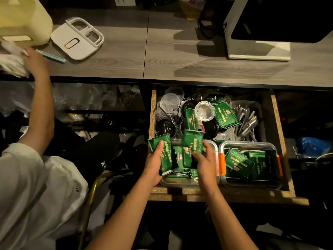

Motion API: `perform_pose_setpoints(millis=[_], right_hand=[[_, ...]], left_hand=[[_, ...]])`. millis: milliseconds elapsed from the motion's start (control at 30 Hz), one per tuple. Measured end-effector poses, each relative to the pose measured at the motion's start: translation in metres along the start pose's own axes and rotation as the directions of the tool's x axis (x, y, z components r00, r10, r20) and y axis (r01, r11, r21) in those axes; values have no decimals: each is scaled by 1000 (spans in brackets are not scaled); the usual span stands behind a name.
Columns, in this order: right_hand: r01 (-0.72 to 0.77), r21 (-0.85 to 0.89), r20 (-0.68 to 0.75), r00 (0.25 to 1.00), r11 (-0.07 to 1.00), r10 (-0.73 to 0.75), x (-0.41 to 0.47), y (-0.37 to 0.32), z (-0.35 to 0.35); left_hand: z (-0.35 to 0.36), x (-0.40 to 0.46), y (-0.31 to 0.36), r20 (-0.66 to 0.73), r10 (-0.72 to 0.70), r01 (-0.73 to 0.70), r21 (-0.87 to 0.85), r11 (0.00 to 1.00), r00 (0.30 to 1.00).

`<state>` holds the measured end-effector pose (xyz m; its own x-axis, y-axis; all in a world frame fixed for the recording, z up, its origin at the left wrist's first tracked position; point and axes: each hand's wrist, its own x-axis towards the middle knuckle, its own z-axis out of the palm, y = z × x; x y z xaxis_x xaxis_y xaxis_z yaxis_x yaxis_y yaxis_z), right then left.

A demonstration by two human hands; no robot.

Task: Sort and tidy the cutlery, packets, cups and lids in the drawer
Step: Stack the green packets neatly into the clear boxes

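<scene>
Left hand (153, 163) and right hand (203, 159) each hold green packets (191, 143) (light, slippery foil, best pinched by the edges) over the container (216, 147) at the drawer's (277, 123) seven o'clock.

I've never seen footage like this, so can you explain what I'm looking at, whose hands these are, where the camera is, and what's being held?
There is no machine here. A person wears a camera on the head, looking down at their own two bare hands over an open wooden drawer. The left hand grips a bunch of green packets, and the right hand grips another green packet, both above a clear container that holds more of them. A second clear container beside it also holds packets. Further back lie clear lids, black lids, a clear cup and metal cutlery. The arm at far left belongs to someone else.
</scene>
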<state>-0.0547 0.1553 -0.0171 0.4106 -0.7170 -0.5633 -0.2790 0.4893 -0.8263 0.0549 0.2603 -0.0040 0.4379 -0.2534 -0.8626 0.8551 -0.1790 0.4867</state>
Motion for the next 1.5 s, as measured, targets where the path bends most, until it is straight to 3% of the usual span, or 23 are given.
perform_pose_setpoints(millis=[100,267,333,433,533,600,700,800,867,933,1000,1167,1333,1500], right_hand=[[12,-143,74,997,990,-1,-10,-4,19],[102,-485,94,994,868,-64,-17,6,28],[70,-447,137,991,892,-9,-20,5,27],[38,-362,216,975,932,45,-24,2,27],[-97,-220,231,962,971,148,-20,3,27],[-145,-184,225,957,972,185,-17,7,28],[-42,-285,222,969,958,108,-15,6,28],[-15,-243,337,936,970,99,-9,3,21],[-46,-235,239,965,971,104,6,9,13],[-59,-390,22,997,919,73,31,23,-1],[-132,-539,-72,991,832,112,54,41,-15],[-297,-667,-114,947,684,300,94,85,-34],[-277,-735,-95,946,619,310,93,85,-27],[-269,-666,-87,954,696,285,81,88,-27]], left_hand=[[9,-1,-1,37,37,-35,-41,999,999],[22,-11,-3,148,47,-44,-22,999,988],[19,-9,-5,115,29,-30,9,1000,993],[12,-6,-4,177,6,-9,14,1000,984],[9,-5,-4,260,-31,37,-16,999,965],[8,-7,-3,230,-34,35,0,999,973],[7,-5,-5,166,39,-49,59,997,985],[3,-1,-9,153,99,-104,28,994,983],[-4,4,-8,109,89,-89,-3,996,990],[-12,10,-6,68,52,-50,-26,998,996],[-20,16,-6,54,45,-41,-67,997,998],[-30,22,-7,29,33,-29,-106,994,999],[-34,27,-15,36,45,-43,-71,997,998],[-33,29,-19,63,65,-63,-27,998,996]])
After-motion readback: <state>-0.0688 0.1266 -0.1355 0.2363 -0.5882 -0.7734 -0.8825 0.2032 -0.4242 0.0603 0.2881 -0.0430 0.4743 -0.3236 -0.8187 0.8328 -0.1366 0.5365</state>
